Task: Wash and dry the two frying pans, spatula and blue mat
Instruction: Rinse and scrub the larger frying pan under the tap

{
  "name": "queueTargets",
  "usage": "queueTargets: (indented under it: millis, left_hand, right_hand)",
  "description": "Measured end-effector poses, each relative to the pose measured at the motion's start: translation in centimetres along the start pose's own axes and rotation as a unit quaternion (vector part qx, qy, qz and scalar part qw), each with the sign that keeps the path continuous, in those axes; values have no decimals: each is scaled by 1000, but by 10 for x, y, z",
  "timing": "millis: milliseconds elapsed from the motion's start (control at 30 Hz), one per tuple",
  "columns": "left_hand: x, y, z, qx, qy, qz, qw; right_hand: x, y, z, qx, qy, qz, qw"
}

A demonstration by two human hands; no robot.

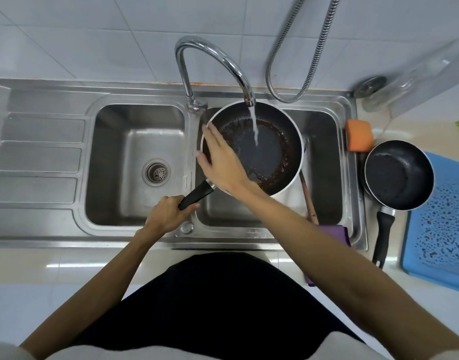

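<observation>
Left hand (168, 213) closed round pan (264, 152) handle, steadying it under tap (215, 61) | right hand (220, 157) spread flat inside, rubbing off burnt ring | small pan (398, 175) waits on worktop (394, 294)

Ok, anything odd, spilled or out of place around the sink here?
Nothing alarming. The large frying pan under the running tap has a brown burnt ring of residue. The small frying pan sits partly on the spotted blue mat, near the sink edge.
</observation>
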State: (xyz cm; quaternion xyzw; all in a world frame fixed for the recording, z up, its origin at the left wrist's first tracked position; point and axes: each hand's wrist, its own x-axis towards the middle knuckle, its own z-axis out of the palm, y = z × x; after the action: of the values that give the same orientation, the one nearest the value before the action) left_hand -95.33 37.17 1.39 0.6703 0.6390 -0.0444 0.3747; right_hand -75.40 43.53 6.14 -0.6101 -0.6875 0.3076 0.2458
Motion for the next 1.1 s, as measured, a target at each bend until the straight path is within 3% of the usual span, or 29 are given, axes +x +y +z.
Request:
queueTargets:
  millis: [133, 233, 300, 433, 667, 933, 1100]
  left_hand:
    - [-4, 3, 11, -8, -15, 12, 1000]
    - [-7, 6, 20, -22, -27, 28, 999]
    - [-7, 9, 26, -21, -31, 33, 999]
    - [-5, 22, 36, -7, -43, 38, 998]
    - [5, 42, 36, 8, -50, 42, 998]
    - [28, 58, 18, 34, -10, 38, 999]
    - [39, 57, 5, 35, -1, 38, 999]
  right_hand:
    - [-76, 51, -53, 27, 185, 16, 982]
    - [-97, 109, -115, 10, 304, 143, 942]
    - [-95, 145, -157, -21, 325, 211, 922]
    - [-76, 203, -209, -125, 259, 277, 917]
    - [-42, 268, -222, -259, 101, 324, 904]
    - [-26, 284, -221, -303, 19, 378, 875]
    - [-22, 294, -225, -286, 15, 379, 880]
